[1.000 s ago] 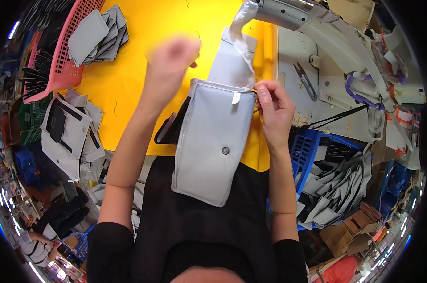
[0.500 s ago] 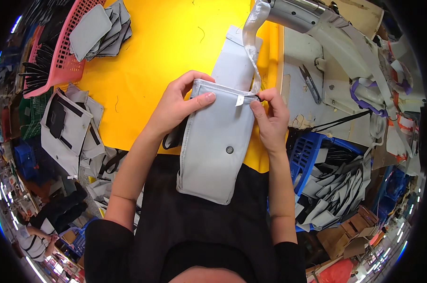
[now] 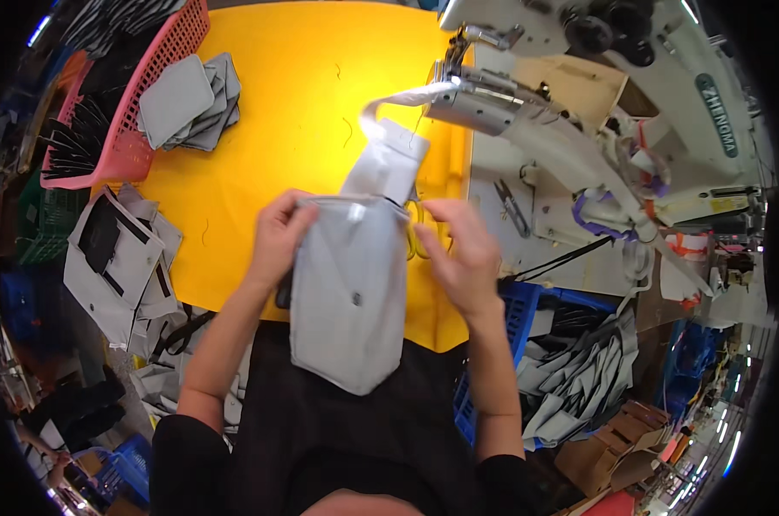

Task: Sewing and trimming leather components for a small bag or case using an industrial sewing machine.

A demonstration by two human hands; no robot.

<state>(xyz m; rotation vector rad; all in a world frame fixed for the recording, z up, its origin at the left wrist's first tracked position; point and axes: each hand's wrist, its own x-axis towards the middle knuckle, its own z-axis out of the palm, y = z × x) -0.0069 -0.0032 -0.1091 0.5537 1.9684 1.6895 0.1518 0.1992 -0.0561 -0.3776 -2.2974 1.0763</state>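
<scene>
My left hand (image 3: 279,236) is closed on the upper left corner of a grey fabric pouch (image 3: 346,292), which hangs toward my lap with a dark snap on its front. Beyond its top edge a grey flap (image 3: 389,163) stretches over the yellow table. Off the pouch's upper right corner, my right hand (image 3: 463,254) has its thumb and forefinger apart, slightly blurred. Between that hand and the pouch show the yellow handles of what look like scissors (image 3: 417,232), partly hidden. White binding tape (image 3: 407,96) runs from the sewing machine arm (image 3: 484,103) down toward the flap.
Grey fabric panels (image 3: 183,99) lie by a pink basket (image 3: 153,103) at the far left. More pouches (image 3: 119,249) hang over the left table edge. Thread snips (image 3: 512,206) lie right of the yellow table top (image 3: 260,155). A blue crate (image 3: 518,318) of grey pieces stands at right.
The pouch has moved left and slightly nearer. My right hand has let go of its upper right corner, and the yellow handles now show. The tape now bends farther left.
</scene>
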